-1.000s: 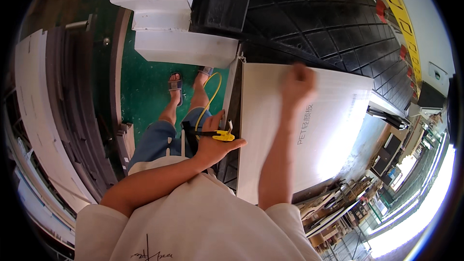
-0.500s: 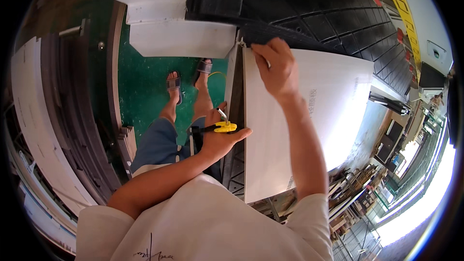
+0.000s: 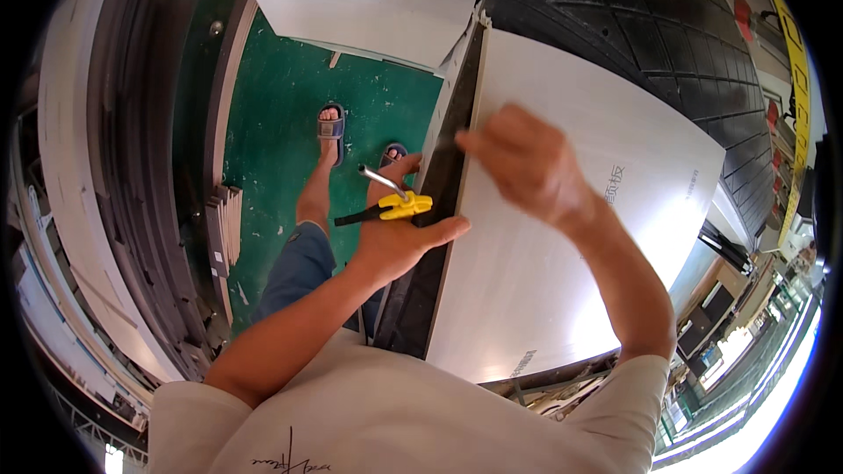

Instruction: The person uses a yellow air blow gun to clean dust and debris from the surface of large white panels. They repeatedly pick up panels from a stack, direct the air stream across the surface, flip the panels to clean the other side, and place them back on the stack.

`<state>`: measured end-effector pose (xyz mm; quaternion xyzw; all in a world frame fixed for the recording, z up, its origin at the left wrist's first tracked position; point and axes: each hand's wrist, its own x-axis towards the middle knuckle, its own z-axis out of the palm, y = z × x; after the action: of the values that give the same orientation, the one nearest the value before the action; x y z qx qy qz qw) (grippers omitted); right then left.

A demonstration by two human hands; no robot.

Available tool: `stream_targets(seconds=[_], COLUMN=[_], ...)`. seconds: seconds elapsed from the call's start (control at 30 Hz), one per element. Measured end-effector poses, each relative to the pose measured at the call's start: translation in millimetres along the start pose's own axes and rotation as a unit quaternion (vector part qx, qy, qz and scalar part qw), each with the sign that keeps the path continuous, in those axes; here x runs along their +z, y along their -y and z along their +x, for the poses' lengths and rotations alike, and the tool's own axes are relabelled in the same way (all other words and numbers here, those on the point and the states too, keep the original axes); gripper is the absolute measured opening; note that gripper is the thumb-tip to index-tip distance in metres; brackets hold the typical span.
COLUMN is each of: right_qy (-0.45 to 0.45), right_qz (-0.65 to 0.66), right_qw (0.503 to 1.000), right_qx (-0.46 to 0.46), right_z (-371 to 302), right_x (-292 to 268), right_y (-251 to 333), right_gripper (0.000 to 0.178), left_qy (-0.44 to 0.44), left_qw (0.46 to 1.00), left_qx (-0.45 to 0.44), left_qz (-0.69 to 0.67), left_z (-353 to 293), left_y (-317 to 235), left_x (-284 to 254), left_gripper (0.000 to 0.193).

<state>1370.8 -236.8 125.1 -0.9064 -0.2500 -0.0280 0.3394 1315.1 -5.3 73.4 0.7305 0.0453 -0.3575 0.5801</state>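
My left hand [image 3: 386,250] is closed around a yellow and black air blow gun [image 3: 406,204] with a bent metal nozzle. Its thumb stretches out to the left edge of a pale, smooth panel [image 3: 544,211], while the fingers are partly hidden behind the tool. My right hand [image 3: 527,162] is over that same edge, nearer the panel's far corner. It is blurred by motion, its fingers drawn together in a pinch at the edge; whatever they hold, if anything, is too small to make out. The panel rests on a dark machine frame [image 3: 452,149].
A black grooved bed [image 3: 632,17] lies beyond the panel, with a white machine housing [image 3: 369,9] at far left. Stacked long boards [image 3: 132,167] stand along the left, beside the green floor [image 3: 272,123]. A yellow strip [image 3: 795,79] runs at far right.
My right hand has come back along the panel's left edge, away from the far corner. My left hand keeps the blow gun near the edge. The whole view has shifted.
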Motion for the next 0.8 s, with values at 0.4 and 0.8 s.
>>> stream_targets(seconds=[0.4, 0.8], right_qy=[-0.051, -0.067], right_qz=[-0.070, -0.018], right_qw=[0.994, 0.996], right_qx=[0.063, 0.053], right_z=[24, -21], right_x=[-10, 2], right_y=[-38, 10], right_gripper=[0.013, 0.003], left_qy=[0.001, -0.040], left_qw=[0.991, 0.998], left_qx=[0.034, -0.050], left_qz=[0.129, 0.015], left_z=[-135, -183], left_y=[60, 119], left_x=[-23, -26], left_gripper=[0.101, 0.073])
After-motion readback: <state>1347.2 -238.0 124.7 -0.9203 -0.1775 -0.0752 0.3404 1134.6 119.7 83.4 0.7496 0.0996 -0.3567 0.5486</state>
